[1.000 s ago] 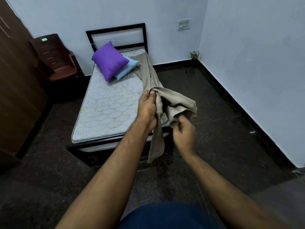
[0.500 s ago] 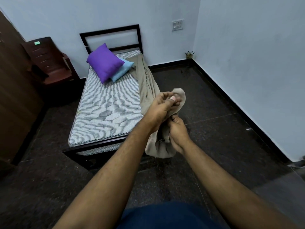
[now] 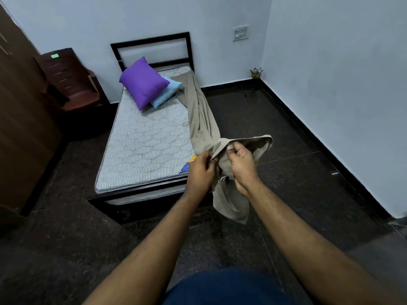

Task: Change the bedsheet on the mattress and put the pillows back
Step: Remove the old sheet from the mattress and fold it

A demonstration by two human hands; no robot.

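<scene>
Your left hand (image 3: 201, 167) and right hand (image 3: 241, 165) meet just off the near right corner of the bed, and both are closed on the beige bedsheet (image 3: 201, 119). Your left fingers curl round a bunched fold of the cloth, while your right thumb and fingers pinch its hemmed edge, which loops out to the right of that hand. Below your hands a loose tail of the sheet hangs down toward the dark floor (image 3: 275, 119); whether its tip touches the floor is hard to tell from this angle.

From your grip the sheet runs away from you in a long gathered strip along the right edge of the mattress (image 3: 145, 146), up to the head end, where it spreads flat beside the pillows. The striped, quilted mattress is otherwise bare and lies on a black bed frame (image 3: 152, 42) whose headboard stands against the far wall. A coloured label shows at the mattress's near right corner, just beside your left hand.

A purple pillow (image 3: 143, 82) leans at the head end, lying partly over a light blue pillow (image 3: 167, 92) that sticks out to its right and touches the sheet.

A dark brown chair (image 3: 68, 80) stands left of the bed's head. A switch plate (image 3: 240, 33) is on the far wall, and a small ornament (image 3: 256, 73) sits in the room's far corner.
</scene>
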